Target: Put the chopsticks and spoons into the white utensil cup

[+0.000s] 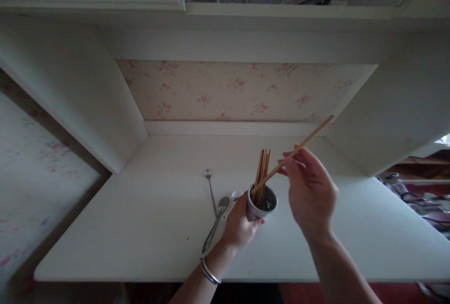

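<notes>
Chopstick (313, 134) (long, straight, pale wood) was pinched about midway by the right hand (312, 193), thumb and fingertips closed on it, no real gap. Its long axis was slanted: top end pointed up and off to the right, lower end angled down-left at the mouth of a round silvery metal cup (259, 214). So basically the cup was held down-left of those pinching fingers, with the left hand (242, 226) way nearer, fingers curled around its side. Whether the lower tip was touching the inner wall or just held over the rim couldn't be told. A bunch of reddish-brown wooden chopsticks (263, 172) was stood in the cup, more upright than the pale one.

As for the surface, it was a smooth white tabletop (158, 229). Left of the cup, a slim long-handled metal spoon (207, 172), a bigger metal spoon with a patterned handle (222, 204) and a partly hidden white spoon-like piece (236, 195) were grouped close together. The whole spot was boxed in by white side panels (390, 93), with pink-flowered wallpaper (218, 90) behind and a white shelf (291, 9) overhead.
</notes>
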Motion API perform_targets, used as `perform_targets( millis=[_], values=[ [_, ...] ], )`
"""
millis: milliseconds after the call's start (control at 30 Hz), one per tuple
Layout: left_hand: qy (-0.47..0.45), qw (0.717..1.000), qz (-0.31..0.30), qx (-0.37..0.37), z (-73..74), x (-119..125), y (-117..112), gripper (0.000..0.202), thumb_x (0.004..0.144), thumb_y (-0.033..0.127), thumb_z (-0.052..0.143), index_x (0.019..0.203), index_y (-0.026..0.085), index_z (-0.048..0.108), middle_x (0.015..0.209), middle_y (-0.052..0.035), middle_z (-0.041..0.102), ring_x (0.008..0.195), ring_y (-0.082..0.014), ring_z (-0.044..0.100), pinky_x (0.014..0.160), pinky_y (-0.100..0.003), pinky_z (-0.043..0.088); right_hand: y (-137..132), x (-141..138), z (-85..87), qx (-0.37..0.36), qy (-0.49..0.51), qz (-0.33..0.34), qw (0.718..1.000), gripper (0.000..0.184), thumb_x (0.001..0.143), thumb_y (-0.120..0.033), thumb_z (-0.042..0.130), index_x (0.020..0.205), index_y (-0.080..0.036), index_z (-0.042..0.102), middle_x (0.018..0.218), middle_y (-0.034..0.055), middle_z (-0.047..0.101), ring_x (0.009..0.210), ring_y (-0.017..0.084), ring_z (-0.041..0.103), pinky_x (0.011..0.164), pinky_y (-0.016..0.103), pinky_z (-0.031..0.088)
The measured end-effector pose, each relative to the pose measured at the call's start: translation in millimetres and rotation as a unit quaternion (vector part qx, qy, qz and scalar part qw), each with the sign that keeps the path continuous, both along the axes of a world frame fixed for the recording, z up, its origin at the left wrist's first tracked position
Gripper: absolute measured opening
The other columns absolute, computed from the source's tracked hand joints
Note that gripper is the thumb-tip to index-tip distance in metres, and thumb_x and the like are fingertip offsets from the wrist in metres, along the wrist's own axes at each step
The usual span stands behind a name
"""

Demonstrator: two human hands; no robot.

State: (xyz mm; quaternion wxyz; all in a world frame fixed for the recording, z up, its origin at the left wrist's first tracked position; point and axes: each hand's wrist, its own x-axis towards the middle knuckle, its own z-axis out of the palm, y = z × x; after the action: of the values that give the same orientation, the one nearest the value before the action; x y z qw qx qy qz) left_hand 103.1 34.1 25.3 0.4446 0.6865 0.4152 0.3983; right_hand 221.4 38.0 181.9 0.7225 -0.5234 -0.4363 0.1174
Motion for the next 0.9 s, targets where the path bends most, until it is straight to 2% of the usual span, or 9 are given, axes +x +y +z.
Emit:
perform_targets(
  millis=[100,233,367,467,667,900],
  values=[
    [-0.02,1.0,-0.001,0.004,-2.2,0,-1,0.08,0.069,0.02,0.081,0.14,0.026,0.045,0.134,-0.0084,0.06,0.123,-0.0261,0.056,0.108,-0.044,0.043,5,37,-3.5,-0.03,0.019,-0.043,0.998,0.031,0.082,-0.038,0.072,0.108,-0.022,0.071,0.092,0.0026,0.072,0.076,0.015,0.069,0.069,0.035,0.064],
    [-0.035,0.999,-0.002,0.006,-7.5,1,0,0.08,0.068,0.019,0.083,0.139,0.026,0.046,0.133,-0.0084,0.061,0.122,-0.026,0.056,0.108,-0.044,0.042,14,57,-34.0,-0.117,0.0,-0.023,0.993,0.033,0.08,-0.044,0.072,0.104,-0.021,0.073,0.089,0.0039,0.073,0.073,0.018,0.069,0.069,0.038,0.063],
    [-0.033,0.999,0.007,0.012,-10.6,2,1,0.081,0.068,0.018,0.084,0.139,0.027,0.046,0.133,-0.0073,0.06,0.122,-0.0261,0.056,0.107,-0.043,0.042,17,52,-66.9,-0.204,-0.052,-0.013,0.977,0.037,0.082,-0.05,0.066,0.103,-0.02,0.073,0.092,0.0071,0.075,0.075,0.022,0.071,0.072,0.04,0.061],
    [-0.02,1.0,0.012,0.015,-10.0,3,1,0.08,0.067,0.019,0.084,0.138,0.026,0.047,0.131,-0.0066,0.062,0.12,-0.0263,0.057,0.106,-0.042,0.043,18,45,-81.6,-0.245,-0.076,-0.003,0.967,0.036,0.084,-0.049,0.061,0.101,-0.02,0.073,0.094,0.0082,0.076,0.077,0.023,0.072,0.072,0.037,0.059],
    [0.003,0.999,0.018,0.028,-8.1,1,1,0.078,0.067,0.02,0.084,0.136,0.024,0.048,0.131,-0.0079,0.061,0.12,-0.0273,0.056,0.106,-0.043,0.042,13,37,-95.9,-0.262,-0.087,0.037,0.961,0.038,0.085,-0.053,0.056,0.096,-0.021,0.073,0.092,0.008,0.077,0.076,0.023,0.072,0.067,0.031,0.057],
    [0.005,1.0,0.012,0.023,-4.5,1,1,0.078,0.066,0.018,0.084,0.136,0.024,0.048,0.131,-0.0076,0.061,0.12,-0.0266,0.056,0.106,-0.042,0.042,10,38,-105.0,-0.254,-0.058,0.06,0.964,0.04,0.083,-0.057,0.061,0.097,-0.021,0.073,0.092,0.0075,0.077,0.078,0.025,0.073,0.068,0.032,0.058]
  ],
)
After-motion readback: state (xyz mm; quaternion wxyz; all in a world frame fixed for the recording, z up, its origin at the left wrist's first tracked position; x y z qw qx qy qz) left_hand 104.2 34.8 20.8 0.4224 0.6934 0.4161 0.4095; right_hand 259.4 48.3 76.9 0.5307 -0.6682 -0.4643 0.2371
